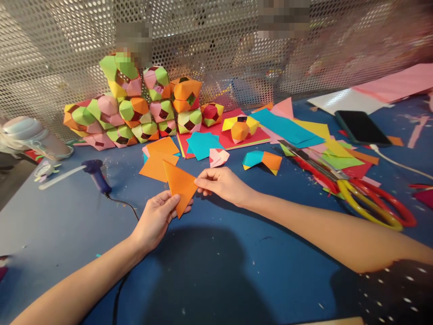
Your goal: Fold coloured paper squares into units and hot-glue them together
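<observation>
An orange paper triangle (181, 187), folded from a sheet, is held up above the blue table between my two hands. My left hand (158, 212) pinches its lower left edge, thumb on the front face. At the right corner, my right hand (218, 185) grips the paper between thumb and fingers. Just behind it lie orange paper squares (155, 167) and blue paper squares (203, 145). A pink folded piece (219, 157) sits beyond my right hand, and a blue and orange folded unit (262, 161) rests to the right of that.
Folded paper balls (135, 113) are stacked along a perforated metal screen (219, 54). A glue gun (96, 174) with a cord lies left, near a pale bottle (32, 135). Large scissors (352, 189), coloured paper scraps (341, 155) and a phone (361, 127) occupy the right.
</observation>
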`<control>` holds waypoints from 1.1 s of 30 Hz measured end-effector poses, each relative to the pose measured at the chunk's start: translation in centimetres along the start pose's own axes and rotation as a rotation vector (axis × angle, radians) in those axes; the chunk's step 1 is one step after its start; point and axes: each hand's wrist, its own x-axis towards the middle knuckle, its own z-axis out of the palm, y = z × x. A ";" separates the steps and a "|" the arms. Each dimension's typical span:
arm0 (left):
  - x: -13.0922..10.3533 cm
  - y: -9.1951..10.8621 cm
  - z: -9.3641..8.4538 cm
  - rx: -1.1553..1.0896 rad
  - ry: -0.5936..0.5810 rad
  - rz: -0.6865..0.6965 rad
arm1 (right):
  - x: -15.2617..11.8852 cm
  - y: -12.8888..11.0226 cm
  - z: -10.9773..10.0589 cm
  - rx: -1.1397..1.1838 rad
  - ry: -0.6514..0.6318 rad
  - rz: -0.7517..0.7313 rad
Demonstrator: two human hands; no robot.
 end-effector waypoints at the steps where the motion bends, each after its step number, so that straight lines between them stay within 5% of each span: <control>1: 0.0 0.0 0.0 0.001 -0.005 -0.002 | 0.0 0.0 0.0 -0.004 0.004 -0.004; 33: 0.7 1.7 -0.8 0.121 0.000 0.053 | -0.9 -0.6 -0.1 -0.148 -0.137 -0.029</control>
